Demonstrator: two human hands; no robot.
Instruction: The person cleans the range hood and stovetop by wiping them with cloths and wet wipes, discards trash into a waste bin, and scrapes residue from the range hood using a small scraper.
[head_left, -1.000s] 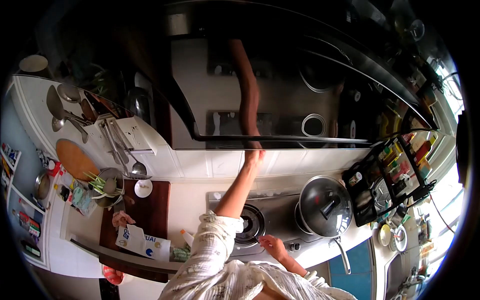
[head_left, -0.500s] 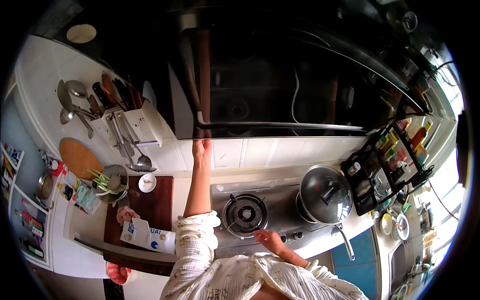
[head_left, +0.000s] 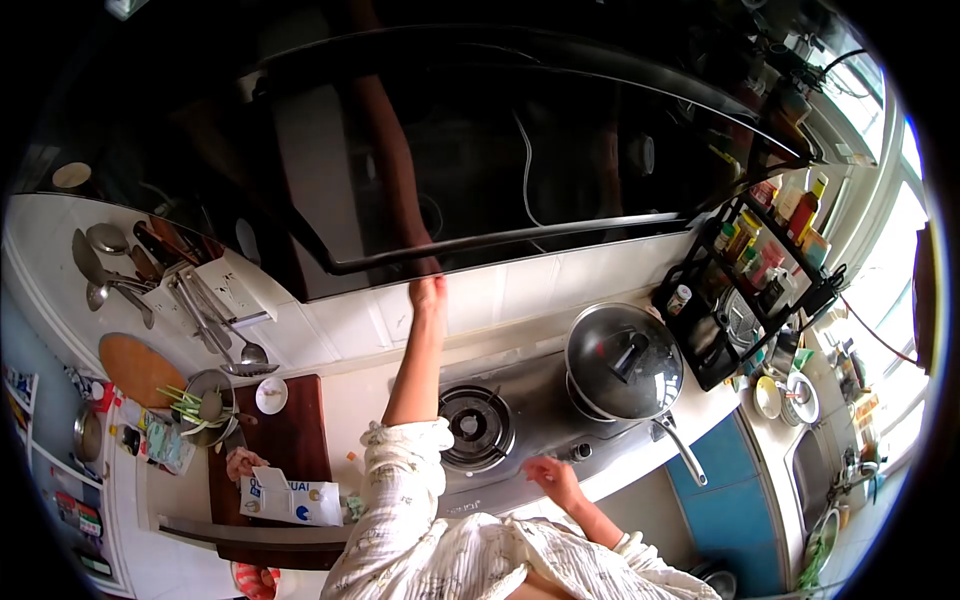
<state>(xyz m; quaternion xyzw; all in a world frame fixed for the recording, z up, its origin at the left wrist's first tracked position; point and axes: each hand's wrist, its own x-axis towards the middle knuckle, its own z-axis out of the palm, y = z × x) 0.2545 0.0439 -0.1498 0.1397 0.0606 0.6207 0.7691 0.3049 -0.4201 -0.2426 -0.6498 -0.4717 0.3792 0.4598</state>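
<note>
My left hand [head_left: 428,290] is raised to the lower edge of the black glossy range hood [head_left: 560,170], which mirrors my arm. Its fingers are mostly hidden at that edge, so their grip does not show. Low over the front of the steel gas stove [head_left: 540,385], my right hand [head_left: 552,480] hangs beside a control knob [head_left: 581,452] with nothing visible in it; its fingers are loosely apart. The bare left burner [head_left: 476,428] lies between my arms. On the right burner sits a wok with a glass lid [head_left: 625,362], its handle pointing toward the front right.
To the left, a dark cutting board [head_left: 300,430] carries a small white bowl [head_left: 271,395], raw meat [head_left: 243,462] and a printed white packet [head_left: 290,498]. A pot with green stalks [head_left: 208,407] stands behind. A black spice rack [head_left: 745,285] is at right.
My view has turned, shifting the stove and wok leftward in the picture. My left hand has slid right along the hood's edge. My right hand has come nearer the knob.
</note>
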